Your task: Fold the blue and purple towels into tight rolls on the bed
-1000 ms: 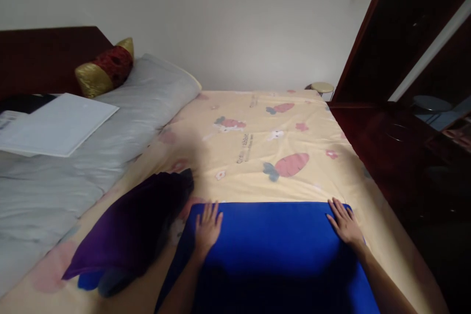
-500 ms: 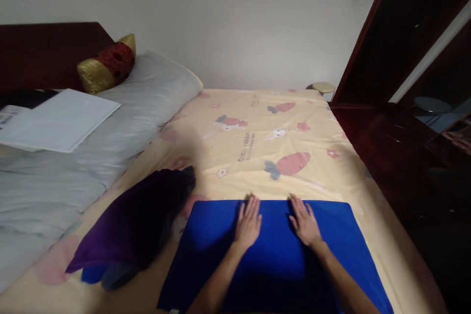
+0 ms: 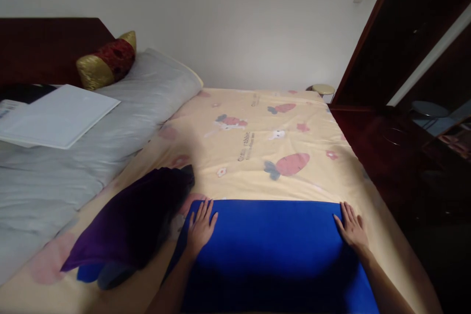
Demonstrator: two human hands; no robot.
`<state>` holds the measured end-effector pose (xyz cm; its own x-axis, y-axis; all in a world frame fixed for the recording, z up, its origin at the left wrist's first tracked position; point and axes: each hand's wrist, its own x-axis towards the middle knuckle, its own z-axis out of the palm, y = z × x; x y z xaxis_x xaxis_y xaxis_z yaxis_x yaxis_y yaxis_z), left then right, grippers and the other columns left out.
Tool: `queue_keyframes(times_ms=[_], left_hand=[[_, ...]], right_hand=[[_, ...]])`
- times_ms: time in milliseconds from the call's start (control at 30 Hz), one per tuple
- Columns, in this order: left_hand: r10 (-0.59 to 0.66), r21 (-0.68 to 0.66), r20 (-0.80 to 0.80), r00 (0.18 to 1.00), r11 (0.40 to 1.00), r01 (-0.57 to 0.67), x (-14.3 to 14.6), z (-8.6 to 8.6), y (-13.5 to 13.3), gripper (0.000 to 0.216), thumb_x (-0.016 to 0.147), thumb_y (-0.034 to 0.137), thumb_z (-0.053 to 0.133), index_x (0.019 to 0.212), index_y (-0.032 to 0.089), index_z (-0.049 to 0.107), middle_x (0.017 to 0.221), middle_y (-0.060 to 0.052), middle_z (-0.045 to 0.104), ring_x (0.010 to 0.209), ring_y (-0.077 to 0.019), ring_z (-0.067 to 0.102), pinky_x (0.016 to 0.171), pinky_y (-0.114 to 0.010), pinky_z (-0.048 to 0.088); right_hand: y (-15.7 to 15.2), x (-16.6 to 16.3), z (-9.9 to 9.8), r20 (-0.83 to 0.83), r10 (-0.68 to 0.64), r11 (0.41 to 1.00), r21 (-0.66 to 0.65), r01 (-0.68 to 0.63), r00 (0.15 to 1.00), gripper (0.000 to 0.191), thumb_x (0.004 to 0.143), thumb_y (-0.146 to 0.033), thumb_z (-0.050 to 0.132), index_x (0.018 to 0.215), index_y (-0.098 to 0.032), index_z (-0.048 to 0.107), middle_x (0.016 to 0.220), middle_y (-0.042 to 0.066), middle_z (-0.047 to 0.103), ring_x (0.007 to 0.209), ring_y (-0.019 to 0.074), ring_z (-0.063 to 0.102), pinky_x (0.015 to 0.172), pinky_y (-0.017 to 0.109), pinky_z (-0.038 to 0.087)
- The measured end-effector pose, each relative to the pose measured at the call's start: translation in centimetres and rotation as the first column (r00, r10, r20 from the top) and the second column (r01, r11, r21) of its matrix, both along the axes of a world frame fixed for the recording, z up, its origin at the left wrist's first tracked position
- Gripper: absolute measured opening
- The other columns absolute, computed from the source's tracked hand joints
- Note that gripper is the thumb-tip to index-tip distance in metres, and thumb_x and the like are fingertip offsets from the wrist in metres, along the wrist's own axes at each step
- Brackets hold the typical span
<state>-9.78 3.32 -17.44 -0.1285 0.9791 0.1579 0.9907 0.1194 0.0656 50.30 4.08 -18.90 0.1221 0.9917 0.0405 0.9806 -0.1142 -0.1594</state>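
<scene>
A blue cloth lies spread flat on the bed, its far edge running straight across. My left hand rests palm down on the cloth's far left corner, fingers stretched out. At the far right corner my right hand lies flat too, its fingers pointing away from me. Neither hand grips anything. The near part of the cloth is in shadow and runs out of view at the bottom.
A dark purple cloth pile, with blue fabric under it, lies left of the blue cloth. Beyond it are a grey quilt, a white board and a red and gold bolster. The yellow carrot-print sheet covers the bed.
My hands have slid apart along the far edge, from near the cloth's middle out to its two far corners. The cloth still lies flat.
</scene>
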Motion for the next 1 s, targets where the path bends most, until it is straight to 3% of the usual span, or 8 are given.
queue_keyframes(times_ms=[133,333,433,533,700,800,900,1000], left_hand=[[-0.050,0.008,-0.018,0.999,0.999,0.050,0.7,1.5,-0.3,0.058,0.096,0.045,0.024,0.150,0.023,0.018,0.155,-0.008,0.027,0.143,-0.0248,0.026,0.115,-0.053,0.019],[-0.398,0.055,0.049,0.916,0.917,0.395,17.1,2.5,-0.8,0.058,0.097,0.030,0.026,0.151,0.023,0.005,0.156,-0.004,0.025,0.144,-0.0186,0.021,0.118,-0.045,0.020],[-0.480,0.046,0.079,0.874,0.877,0.477,21.9,1.9,-1.4,0.059,0.096,0.027,0.028,0.151,0.023,0.005,0.155,-0.004,0.028,0.143,-0.0184,0.026,0.114,-0.044,0.028],[-0.462,0.017,0.048,0.886,0.887,0.461,19.0,1.3,-2.8,0.057,0.097,0.034,0.030,0.151,0.026,0.010,0.155,-0.003,0.029,0.141,-0.0193,0.030,0.113,-0.044,0.030],[-0.243,0.082,-0.067,0.968,0.965,0.248,3.6,0.1,-8.3,0.058,0.095,0.039,0.036,0.150,0.025,0.022,0.151,-0.007,0.037,0.138,-0.0230,0.037,0.110,-0.045,0.031],[-0.292,0.113,-0.111,0.950,0.946,0.303,-3.9,-0.7,-11.9,0.056,0.094,0.034,0.036,0.148,0.024,0.027,0.149,-0.007,0.042,0.138,-0.0220,0.037,0.110,-0.043,0.031],[-0.291,0.154,-0.149,0.945,0.937,0.312,-5.9,-0.2,-13.3,0.056,0.093,0.033,0.036,0.148,0.025,0.027,0.148,-0.006,0.044,0.137,-0.0210,0.038,0.112,-0.043,0.027],[-0.269,0.192,-0.158,0.950,0.935,0.297,-2.1,2.0,-12.6,0.059,0.093,0.036,0.038,0.149,0.024,0.023,0.148,-0.008,0.042,0.137,-0.0227,0.037,0.115,-0.045,0.020]], right_hand=[[-0.3,-2.4,0.7,0.026,-0.091,0.990,0.108,0.087,0.996,0.075,0.092,-0.063,0.008,0.152,-0.017,0.016,0.156,0.007,0.023,0.145,0.0240,0.015,0.115,0.056,0.005],[-1.6,-18.9,1.8,-0.034,0.373,0.915,0.178,-0.362,0.927,0.058,0.099,-0.042,0.019,0.152,-0.020,0.007,0.156,0.006,0.020,0.145,0.0206,0.014,0.116,0.048,0.015],[-2.6,-23.1,1.3,-0.064,0.479,0.873,0.139,-0.468,0.875,0.055,0.100,-0.040,0.022,0.152,-0.023,0.010,0.156,0.005,0.019,0.144,0.0197,0.018,0.114,0.045,0.022],[-3.8,-19.5,0.8,-0.034,0.408,0.908,0.121,-0.401,0.912,0.058,0.099,-0.048,0.025,0.151,-0.024,0.015,0.156,0.005,0.020,0.143,0.0215,0.020,0.114,0.046,0.022],[-7.3,-5.4,-0.1,0.041,0.190,0.967,0.165,-0.195,0.981,0.068,0.096,-0.060,0.022,0.152,-0.022,0.014,0.156,0.007,0.022,0.143,0.0257,0.023,0.114,0.050,0.021],[-9.0,-0.5,-0.4,0.071,0.213,0.961,0.165,-0.222,0.975,0.071,0.095,-0.062,0.021,0.152,-0.020,0.012,0.155,0.008,0.025,0.141,0.0254,0.026,0.114,0.049,0.020],[-9.5,-0.1,0.1,0.078,0.220,0.954,0.191,-0.231,0.972,0.074,0.094,-0.064,0.021,0.152,-0.020,0.010,0.155,0.009,0.025,0.141,0.0260,0.027,0.114,0.050,0.021],[-9.8,-3.7,1.5,0.057,0.223,0.946,0.228,-0.230,0.973,0.076,0.093,-0.064,0.025,0.152,-0.019,0.007,0.155,0.010,0.022,0.141,0.0278,0.025,0.114,0.051,0.021]])
